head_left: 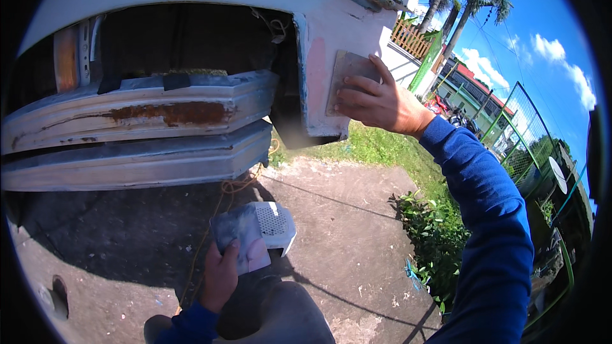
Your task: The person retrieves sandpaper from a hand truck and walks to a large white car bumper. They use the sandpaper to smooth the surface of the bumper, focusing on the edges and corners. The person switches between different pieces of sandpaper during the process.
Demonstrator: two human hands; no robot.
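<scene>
My right hand [370, 92] grips a flat, greyish square pad [341, 73], pressed against the white body panel [318, 116] beside a pale pink patch [315, 57]. My left hand [220, 271], lower in the picture, holds a flat grey sheet [242, 229] with pale pink smears, thumb on top. Left of the panel is a dark opening [178, 41] above two dented silver metal bumper bars [76, 169], the upper one streaked with rust.
A white perforated plastic stool [277, 236] stands on concrete ground [350, 255] near my knee, beside an orange cord [233, 188]. Grass and plants [417, 229] border the slab. A fence, green mesh gate [523, 127], parked motorbikes, buildings and palms are at right.
</scene>
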